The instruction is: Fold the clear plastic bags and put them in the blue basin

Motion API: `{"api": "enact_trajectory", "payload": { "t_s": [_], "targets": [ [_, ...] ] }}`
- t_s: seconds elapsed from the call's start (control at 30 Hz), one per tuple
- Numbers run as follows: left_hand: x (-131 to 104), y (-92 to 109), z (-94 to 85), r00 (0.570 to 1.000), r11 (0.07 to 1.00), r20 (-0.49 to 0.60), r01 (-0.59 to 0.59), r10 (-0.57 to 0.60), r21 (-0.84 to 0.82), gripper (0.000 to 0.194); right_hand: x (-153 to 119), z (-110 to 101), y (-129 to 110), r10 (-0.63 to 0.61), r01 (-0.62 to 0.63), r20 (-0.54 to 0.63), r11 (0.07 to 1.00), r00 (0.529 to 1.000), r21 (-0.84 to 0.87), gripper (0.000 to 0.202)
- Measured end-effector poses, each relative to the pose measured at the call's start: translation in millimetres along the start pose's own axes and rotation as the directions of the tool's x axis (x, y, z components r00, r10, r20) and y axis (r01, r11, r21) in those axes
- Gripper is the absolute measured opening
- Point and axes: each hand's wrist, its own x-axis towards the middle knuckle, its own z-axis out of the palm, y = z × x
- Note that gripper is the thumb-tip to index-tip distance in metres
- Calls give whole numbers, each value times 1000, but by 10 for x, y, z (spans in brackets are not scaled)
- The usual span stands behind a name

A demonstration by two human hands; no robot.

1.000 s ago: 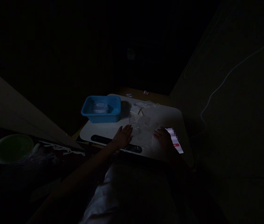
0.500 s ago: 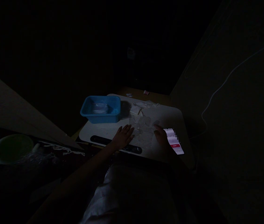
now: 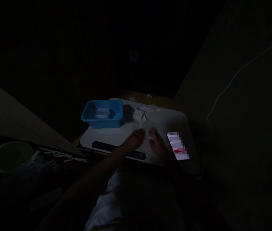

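Observation:
The room is very dark. On a small white table (image 3: 113,136), my left hand (image 3: 136,140) has its fingers curled down on a clear plastic bag (image 3: 145,125). Across from it, my right hand (image 3: 157,144) reaches in with its index finger stretched to the bag's right side and its thumb apart. The bag is thin and crumpled, and its edges are hard to make out. To the left stands a blue plastic basin (image 3: 106,123) with a clear container (image 3: 102,112) in it. White scraps (image 3: 139,114) lie behind the bag.
A phone (image 3: 175,147) with a lit screen lies right of my right hand. A black slotted strip (image 3: 104,146) runs along the table's near edge. A green tub (image 3: 13,155) is at lower left. A white cable (image 3: 232,78) hangs along the right wall.
My left hand has moved right and forward from lying flat, and its fingers have curled at the plastic. My right hand has shifted left, away from the phone. The hands are closer together.

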Motion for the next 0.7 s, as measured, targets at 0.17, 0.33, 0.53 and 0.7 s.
{"api": "enact_trajectory", "payload": {
  "t_s": [0.17, 0.33, 0.53, 0.7],
  "targets": [
    [75, -74, 74, 997, 988, -58, 36, -45, -149, 55, -25, 30, -45, -70, 72, 35, 996, 997, -52, 69],
    [70, -56, 67, 997, 993, -71, -27, 20, -111, 44, -30, 50, -38, -85, 88, 46, 994, 995, -65, 67],
    [39, 41, 32, 998, 997, 34, -51, 48, 65, 40, -51, 34, 18, -54, 53, -12, 998, 998, -31, 67],
    [26, 65, 13, 998, 992, 66, -30, 22, 125, 42, -162, -87, 72, 69, -75, -89, 995, 994, -71, 65]
  ]
}}
